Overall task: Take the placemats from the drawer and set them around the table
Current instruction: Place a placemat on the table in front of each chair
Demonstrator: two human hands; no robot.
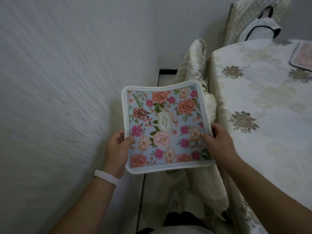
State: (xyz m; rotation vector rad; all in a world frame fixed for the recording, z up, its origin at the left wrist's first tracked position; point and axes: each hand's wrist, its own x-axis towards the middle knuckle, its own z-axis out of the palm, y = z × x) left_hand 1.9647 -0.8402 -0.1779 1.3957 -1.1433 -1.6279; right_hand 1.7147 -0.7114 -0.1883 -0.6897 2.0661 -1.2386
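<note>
I'm pinching the placemat [166, 127] by its side edges, left hand [118, 149] and right hand [217, 144], level beside the table [270, 115]; aiming for a bare spot clear of the far mat [302, 56], probably already laid.

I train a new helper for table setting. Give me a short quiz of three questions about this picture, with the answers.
1. True or false: the floral placemat already lies on the table.
2. The left hand and the right hand: which grip this placemat? A. left only; B. right only; C. both.
3. How many placemats in view lie on the table?
Key: 1. False; it is held in the air beside the table. 2. C. 3. One, the second placemat at the picture's right edge.
</note>
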